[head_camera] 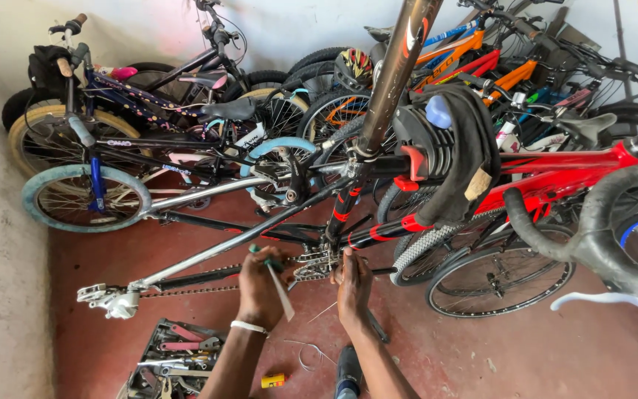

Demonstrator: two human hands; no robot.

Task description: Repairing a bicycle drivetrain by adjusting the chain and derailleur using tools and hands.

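Frame (260, 244) hangs clamped at centre frame, wheel-less, putting the crankset (316, 264) within easy reach; left hand (260, 290) is clenched on a green-handled tool (273, 279) beside it, right hand (354, 290) rests open-fingered against it, toolbox (175, 360) lower left.
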